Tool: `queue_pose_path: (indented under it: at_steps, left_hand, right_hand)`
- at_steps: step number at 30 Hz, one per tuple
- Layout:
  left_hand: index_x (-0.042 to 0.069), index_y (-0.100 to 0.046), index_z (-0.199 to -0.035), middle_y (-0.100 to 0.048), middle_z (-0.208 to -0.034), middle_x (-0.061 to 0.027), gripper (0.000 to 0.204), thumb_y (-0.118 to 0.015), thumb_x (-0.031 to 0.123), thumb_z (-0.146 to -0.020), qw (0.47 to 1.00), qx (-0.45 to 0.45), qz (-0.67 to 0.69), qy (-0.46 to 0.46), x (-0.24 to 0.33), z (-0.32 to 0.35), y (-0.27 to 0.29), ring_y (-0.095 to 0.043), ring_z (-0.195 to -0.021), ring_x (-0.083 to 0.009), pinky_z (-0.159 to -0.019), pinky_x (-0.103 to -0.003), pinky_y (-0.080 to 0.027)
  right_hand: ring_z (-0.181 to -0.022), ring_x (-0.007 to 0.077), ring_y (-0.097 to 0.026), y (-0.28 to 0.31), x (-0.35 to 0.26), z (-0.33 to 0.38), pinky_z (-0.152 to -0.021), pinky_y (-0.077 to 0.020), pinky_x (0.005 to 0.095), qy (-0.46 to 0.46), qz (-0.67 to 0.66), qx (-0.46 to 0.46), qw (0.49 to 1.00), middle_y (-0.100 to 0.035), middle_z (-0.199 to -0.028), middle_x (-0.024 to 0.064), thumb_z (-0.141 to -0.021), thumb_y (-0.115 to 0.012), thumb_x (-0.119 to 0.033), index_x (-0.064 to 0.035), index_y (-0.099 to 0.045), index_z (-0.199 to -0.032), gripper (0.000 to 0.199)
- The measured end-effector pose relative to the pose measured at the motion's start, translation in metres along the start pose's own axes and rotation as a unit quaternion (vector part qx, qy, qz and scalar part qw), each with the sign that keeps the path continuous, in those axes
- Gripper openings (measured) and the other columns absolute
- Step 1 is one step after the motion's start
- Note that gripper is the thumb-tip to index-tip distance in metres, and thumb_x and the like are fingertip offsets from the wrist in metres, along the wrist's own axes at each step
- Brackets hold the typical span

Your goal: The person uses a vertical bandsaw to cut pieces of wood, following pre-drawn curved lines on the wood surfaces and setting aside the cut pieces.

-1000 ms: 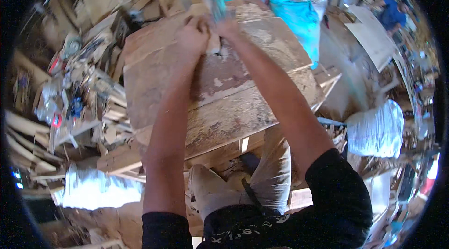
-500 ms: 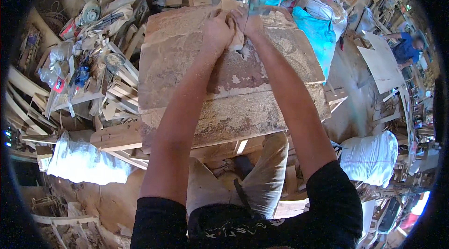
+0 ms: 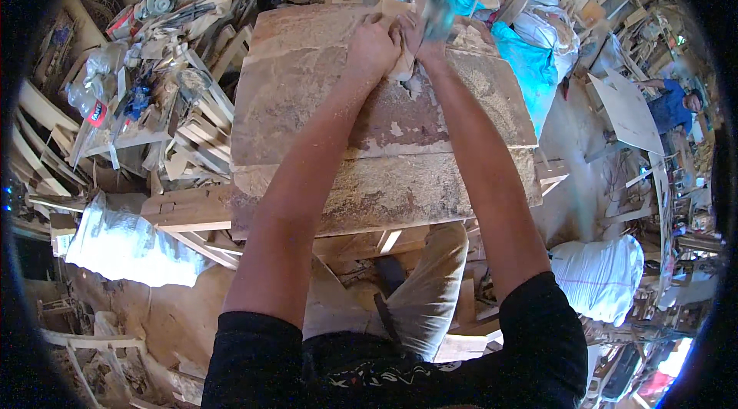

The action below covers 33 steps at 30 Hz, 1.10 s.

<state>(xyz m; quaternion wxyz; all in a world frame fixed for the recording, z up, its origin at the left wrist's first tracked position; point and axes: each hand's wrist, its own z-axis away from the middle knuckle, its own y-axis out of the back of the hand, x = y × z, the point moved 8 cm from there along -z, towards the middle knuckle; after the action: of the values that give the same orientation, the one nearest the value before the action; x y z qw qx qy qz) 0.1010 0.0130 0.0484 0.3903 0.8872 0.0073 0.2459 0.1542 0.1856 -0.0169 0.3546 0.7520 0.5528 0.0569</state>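
Observation:
Both my arms stretch forward over a worn wooden worktable [image 3: 288, 113] coated in sawdust. Near its far edge lies a small pale piece of wood [image 3: 403, 65], between my two hands. My left hand [image 3: 373, 48] is closed on its left side with the fingers curled. On the other side my right hand [image 3: 416, 36] grips the piece, partly covered by a blurred grey and teal upright part [image 3: 438, 9]. What this part belongs to I cannot make out. A ragged hole [image 3: 410, 88] in the tabletop shows just nearer than the wood.
Wood offcuts [image 3: 204, 113] are heaped left of the table, with a plastic bottle [image 3: 94, 109] among them. A turquoise sack [image 3: 530, 71] stands at the right edge. White sacks [image 3: 600, 274] lie lower right. Farther right, another person [image 3: 671, 105] is beside a pale board [image 3: 624, 113].
The view has shifted slightly, so the table and hands appear a little farther right. My hands keep their grip on the wood, close to the blurred upright part.

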Motion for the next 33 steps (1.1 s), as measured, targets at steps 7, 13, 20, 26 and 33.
queue_pose_path:
  at_steps: [7, 13, 20, 26, 33]
  left_hand:
    - [0.001, -0.071, -0.115, -0.068, -0.123, -0.0255, 0.032, -0.059, 0.024, -0.095, 0.999, 0.001, 0.045, 0.007, 0.003, -0.003, -0.007, -0.063, -0.117, -0.0417, -0.102, -0.049, -0.052]
    - [0.002, -0.071, -0.115, -0.067, -0.125, -0.0257, 0.032, -0.063, 0.023, -0.093, 0.997, 0.005, 0.071, 0.002, 0.006, -0.006, -0.014, -0.062, -0.119, -0.0423, -0.103, -0.049, -0.051]
    - [0.006, -0.069, -0.12, -0.064, -0.133, -0.0247, 0.033, -0.064, 0.024, -0.093, 0.998, 0.029, 0.055, -0.03, 0.008, -0.007, -0.016, -0.062, -0.12, -0.0431, -0.102, -0.049, -0.052]
    - [0.009, -0.067, -0.127, -0.063, -0.135, -0.0234, 0.036, -0.059, 0.028, -0.097, 0.999, -0.032, 0.036, 0.009, -0.003, -0.012, -0.018, -0.058, -0.127, -0.042, -0.104, -0.049, -0.051]
    - [0.011, -0.062, -0.138, -0.056, -0.147, -0.0184, 0.042, -0.049, 0.032, -0.103, 0.996, -0.077, -0.036, -0.005, -0.025, -0.018, -0.033, -0.051, -0.137, -0.0393, -0.115, -0.047, -0.043]
  right_hand:
    - [-0.092, 0.0423, -0.07, -0.002, 0.007, -0.006, -0.084, -0.0538, 0.0558, -0.005, 0.077, -0.103, 0.992, -0.073, -0.101, 0.0227, -0.103, -0.043, -0.06, -0.0035, -0.073, -0.105, 0.064]
    - [-0.09, 0.0384, -0.073, 0.031, -0.002, 0.003, -0.078, -0.0584, 0.0496, -0.066, 0.014, -0.064, 0.996, -0.076, -0.094, 0.017, -0.096, -0.059, -0.046, -0.0083, -0.076, -0.095, 0.041]
    - [-0.089, 0.0379, -0.074, 0.039, -0.006, 0.002, -0.079, -0.0588, 0.053, -0.101, -0.015, -0.079, 0.992, -0.075, -0.091, 0.0165, -0.089, -0.064, -0.038, -0.011, -0.075, -0.095, 0.029]
    - [-0.099, 0.0416, -0.072, 0.035, -0.02, 0.0, -0.086, -0.0575, 0.0518, -0.12, -0.072, -0.134, 0.981, -0.074, -0.108, 0.0215, -0.089, -0.065, -0.038, -0.0097, -0.073, -0.105, 0.034]
    - [-0.11, 0.0412, -0.068, 0.057, -0.029, 0.01, -0.094, -0.0528, 0.0495, -0.064, -0.209, -0.088, 0.972, -0.072, -0.115, 0.0207, -0.096, -0.06, -0.039, -0.0108, -0.071, -0.117, 0.037]
